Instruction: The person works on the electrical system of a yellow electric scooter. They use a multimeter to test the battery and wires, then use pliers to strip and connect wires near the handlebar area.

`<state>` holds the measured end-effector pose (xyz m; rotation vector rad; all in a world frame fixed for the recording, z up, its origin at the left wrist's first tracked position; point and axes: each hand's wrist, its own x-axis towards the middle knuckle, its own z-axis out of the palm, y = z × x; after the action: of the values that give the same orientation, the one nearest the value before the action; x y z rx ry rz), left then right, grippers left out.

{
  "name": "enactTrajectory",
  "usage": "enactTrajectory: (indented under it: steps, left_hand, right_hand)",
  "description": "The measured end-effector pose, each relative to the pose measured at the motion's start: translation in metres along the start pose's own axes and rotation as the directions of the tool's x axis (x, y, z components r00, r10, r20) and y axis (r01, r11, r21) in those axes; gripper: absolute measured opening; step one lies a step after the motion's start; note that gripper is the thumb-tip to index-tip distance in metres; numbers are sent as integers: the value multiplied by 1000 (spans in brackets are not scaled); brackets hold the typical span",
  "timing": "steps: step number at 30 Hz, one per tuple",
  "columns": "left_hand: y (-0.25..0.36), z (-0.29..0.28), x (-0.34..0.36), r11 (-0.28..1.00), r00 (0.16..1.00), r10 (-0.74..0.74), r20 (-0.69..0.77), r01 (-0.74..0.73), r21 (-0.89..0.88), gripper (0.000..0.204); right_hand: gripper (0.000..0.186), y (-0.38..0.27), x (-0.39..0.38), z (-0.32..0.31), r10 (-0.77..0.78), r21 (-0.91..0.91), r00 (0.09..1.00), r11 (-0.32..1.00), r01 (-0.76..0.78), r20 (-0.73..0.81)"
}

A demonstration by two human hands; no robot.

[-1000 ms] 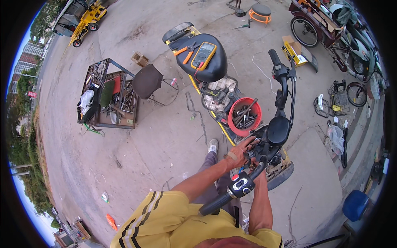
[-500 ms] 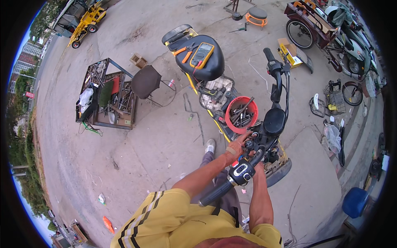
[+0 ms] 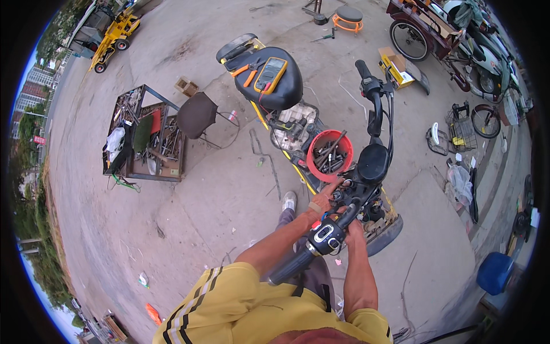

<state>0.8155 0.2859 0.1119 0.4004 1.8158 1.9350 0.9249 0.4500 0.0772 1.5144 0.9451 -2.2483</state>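
My left hand [image 3: 324, 199] is at the steering column of a stripped electric scooter, just below a red bucket [image 3: 311, 166] of metal tools. Its fingers reach in among dark parts and look bent around something hidden. My right hand [image 3: 353, 228] is on the column's other side, under the handlebar [image 3: 349, 213]; its fingers are mostly covered. A black grip with a switch pod [image 3: 326, 237] crosses above my forearms. A round black housing [image 3: 372, 163] sits at the bar's middle. On the black seat [image 3: 286, 86] lie a yellow multimeter [image 3: 271, 75] and orange-handled pliers [image 3: 247, 72].
A metal tool cart [image 3: 150, 176] full of tools and a dark stool [image 3: 196, 114] stand to the left. An orange-legged stool [image 3: 348, 19] is at the back. A cargo tricycle [image 3: 424, 28], a yellow box [image 3: 395, 67] and a blue container [image 3: 494, 273] line the right.
The view has shifted slightly, so the scooter and bucket appear a little further left. The near grip has turned slightly with the handlebar. Both hands stay at the steering column.
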Motion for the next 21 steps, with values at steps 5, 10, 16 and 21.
enactTrajectory:
  steps: [5,10,16,21]
  left_hand:
    - [13,-4,0,991,1000,-1,11,2,-133,93]
    - [8,-2,2,946,1000,5,5,-3,-323,93]
    - [-16,10,3,913,1000,12,-26,-22,-408,77]
    - [63,17,0,945,998,-37,-55,53,321,64]
  right_hand:
    - [11,-7,-18,14,-4,-38,1000,999,3,-20]
    - [14,-4,-18,15,11,-22,1000,1000,-11,-8]
    - [14,-10,-23,19,1,5,1000,1000,-1,-17]
    - [14,-7,-21,16,-5,14,997,1000,6,-75]
